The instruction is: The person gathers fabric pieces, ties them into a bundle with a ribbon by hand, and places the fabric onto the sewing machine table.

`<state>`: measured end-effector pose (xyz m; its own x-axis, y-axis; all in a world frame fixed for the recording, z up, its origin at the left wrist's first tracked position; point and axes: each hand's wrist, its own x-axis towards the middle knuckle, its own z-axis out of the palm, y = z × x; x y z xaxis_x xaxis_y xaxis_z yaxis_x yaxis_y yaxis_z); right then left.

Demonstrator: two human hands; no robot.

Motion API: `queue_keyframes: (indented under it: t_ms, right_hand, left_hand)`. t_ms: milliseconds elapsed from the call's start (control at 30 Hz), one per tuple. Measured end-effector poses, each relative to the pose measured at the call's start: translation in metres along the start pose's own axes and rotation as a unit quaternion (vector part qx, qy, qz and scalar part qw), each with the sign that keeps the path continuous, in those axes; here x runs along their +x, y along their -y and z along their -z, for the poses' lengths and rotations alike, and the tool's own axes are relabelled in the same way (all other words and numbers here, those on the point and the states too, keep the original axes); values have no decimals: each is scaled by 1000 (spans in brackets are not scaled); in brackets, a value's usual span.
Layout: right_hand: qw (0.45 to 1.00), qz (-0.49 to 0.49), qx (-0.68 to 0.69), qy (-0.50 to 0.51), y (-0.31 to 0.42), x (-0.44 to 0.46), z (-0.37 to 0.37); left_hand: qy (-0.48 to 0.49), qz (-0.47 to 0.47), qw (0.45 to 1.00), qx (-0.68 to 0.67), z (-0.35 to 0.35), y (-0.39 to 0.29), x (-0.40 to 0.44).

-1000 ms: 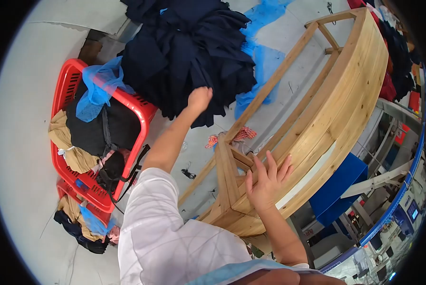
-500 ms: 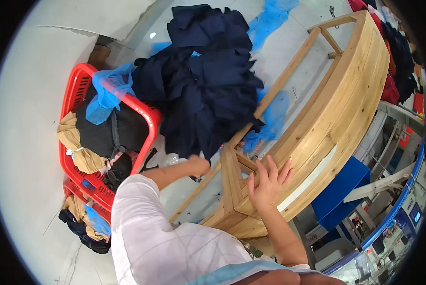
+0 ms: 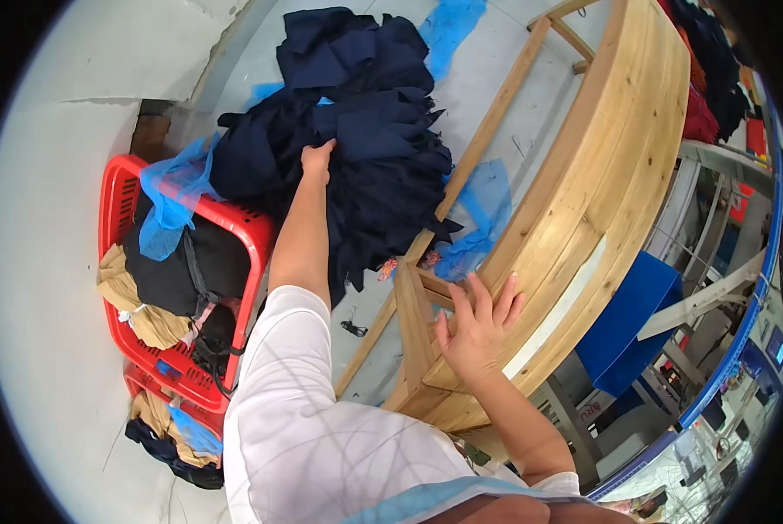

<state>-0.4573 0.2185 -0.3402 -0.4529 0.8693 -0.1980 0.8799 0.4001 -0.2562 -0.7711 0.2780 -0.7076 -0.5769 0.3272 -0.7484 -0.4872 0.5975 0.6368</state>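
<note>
A large heap of dark navy cloth (image 3: pixel 374 131) lies on the floor ahead, its pieces layered with jagged edges. My left hand (image 3: pixel 318 161) reaches out to the middle of this heap, fingers closed on the fabric and their tips partly hidden by it. On the curved wooden bench (image 3: pixel 618 166), my right hand (image 3: pixel 479 332) rests with its fingers spread, near the bench's closer end, holding nothing.
Left of my arm stands a red basket (image 3: pixel 263 253) with black and tan cloth and blue mesh (image 3: pixel 169 205). Another container of cloth sits below it. Blue sheer material (image 3: pixel 483 205) lies beneath the bench frame. A blue bin (image 3: pixel 627 327) is at the right.
My left hand first drew back toward me with navy cloth, then reached forward again to the heap. The cloth has spread toward me. My right hand remains on the bench.
</note>
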Motion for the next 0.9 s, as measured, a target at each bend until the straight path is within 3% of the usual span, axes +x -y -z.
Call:
queue_keyframes:
  t_ms: [100,200,300,433,533,600,767,833,867,900]
  right_hand:
    - [1000,14,-6,-13,-3,-3,-4]
    - [1000,8,7,-8,-2,-2,0]
    - [1000,16,10,-22,-4,-4,-2]
    - [1000,11,15,-13,-3,-4,1]
    - [999,21,3,-29,-6,-5,-2]
    - [999,16,25,-40,-7,-7,-3]
    - [996,12,60,-72,-12,-11,0]
    - [994,16,74,-84,-14,-13,2]
    - [993,18,79,-89,-15,-13,2]
    - [992,24,84,-92,-16,-14,1]
  left_hand:
    - [-74,-38,996,10,-15,14,4]
    - [-167,-26,951,260,-33,-52,-81]
    - [-79,-16,993,82,-20,-41,-65]
    - [37,62,989,-127,-8,-47,-75]
    - [102,68,992,-3,-1,-25,-67]
    - [99,89,988,-80,-12,-21,-104]
    - [214,80,958,-173,-9,-65,-190]
    - [351,52,901,-251,2,-93,-209]
    - [287,50,920,-263,4,-108,-230]
    - [292,36,923,-249,11,-125,-249]
